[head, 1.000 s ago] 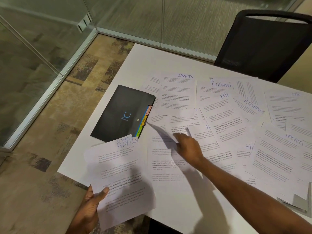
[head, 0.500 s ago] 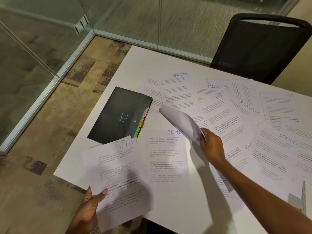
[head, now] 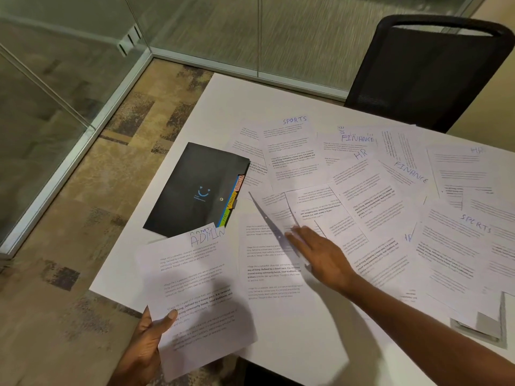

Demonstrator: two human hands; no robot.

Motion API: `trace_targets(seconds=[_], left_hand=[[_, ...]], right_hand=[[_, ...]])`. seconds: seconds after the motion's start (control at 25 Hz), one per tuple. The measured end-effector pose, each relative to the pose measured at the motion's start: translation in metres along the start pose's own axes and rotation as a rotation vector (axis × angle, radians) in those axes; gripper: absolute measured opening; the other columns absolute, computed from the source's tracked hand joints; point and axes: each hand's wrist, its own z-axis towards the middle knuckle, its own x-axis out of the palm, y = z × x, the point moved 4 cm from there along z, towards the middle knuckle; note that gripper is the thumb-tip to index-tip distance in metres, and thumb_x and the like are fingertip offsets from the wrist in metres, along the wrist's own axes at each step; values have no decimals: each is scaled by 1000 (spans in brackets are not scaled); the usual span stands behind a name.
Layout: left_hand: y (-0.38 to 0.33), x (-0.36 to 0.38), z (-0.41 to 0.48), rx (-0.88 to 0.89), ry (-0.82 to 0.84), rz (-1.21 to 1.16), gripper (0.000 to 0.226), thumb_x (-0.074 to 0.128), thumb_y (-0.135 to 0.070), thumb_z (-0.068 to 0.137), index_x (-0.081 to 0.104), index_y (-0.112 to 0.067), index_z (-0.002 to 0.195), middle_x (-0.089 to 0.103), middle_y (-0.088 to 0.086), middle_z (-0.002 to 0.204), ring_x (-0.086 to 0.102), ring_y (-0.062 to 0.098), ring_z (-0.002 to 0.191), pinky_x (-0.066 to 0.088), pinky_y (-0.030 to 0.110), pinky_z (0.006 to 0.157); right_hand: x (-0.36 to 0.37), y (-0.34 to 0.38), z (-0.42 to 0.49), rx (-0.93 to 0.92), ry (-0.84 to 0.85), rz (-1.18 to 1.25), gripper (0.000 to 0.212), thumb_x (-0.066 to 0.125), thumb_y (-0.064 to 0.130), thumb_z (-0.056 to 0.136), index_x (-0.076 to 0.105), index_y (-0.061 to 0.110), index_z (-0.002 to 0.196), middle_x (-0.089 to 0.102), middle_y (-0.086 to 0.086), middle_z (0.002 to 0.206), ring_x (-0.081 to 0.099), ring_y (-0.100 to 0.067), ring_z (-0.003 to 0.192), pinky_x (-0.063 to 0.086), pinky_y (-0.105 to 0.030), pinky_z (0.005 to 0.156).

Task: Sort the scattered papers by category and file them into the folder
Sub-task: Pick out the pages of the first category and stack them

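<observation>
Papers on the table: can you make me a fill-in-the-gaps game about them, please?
1. The left hand grips a sheet with the word ____ written at its top.
2. The folder lying on the table is coloured ____.
3. Behind the table stands a black ____.

Missing words: ADMIN; black; chair.

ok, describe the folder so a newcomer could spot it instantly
Start at the white table, near its left edge. The folder lies flat there, left of the scattered papers. It is the only black thing on it, with a blue smiley and coloured tabs along its right edge.
</observation>
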Motion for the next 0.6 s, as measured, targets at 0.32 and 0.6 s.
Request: trace_targets(seconds=[0.32,0.6], left_hand=[[-6,0,-6,-25,-7,-35,46,63,3,101,67,-28,135,83,3,114,70,37,114,55,49,93],[-5,-2,-7,-28,-1,-12,45,63,4,100,69,-29,130,82,3,118,69,36,116,53,52,99]], right_hand=[[32,19,-22,2,227,-86,84,64,29,94,27,12,168,27,-14,175,11,-32,164,25,-53,131],[57,89,-28,-194,219,35,91,38,60,105,23,-6,165,13,-27,175,9,-44,164,27,-60,128]])
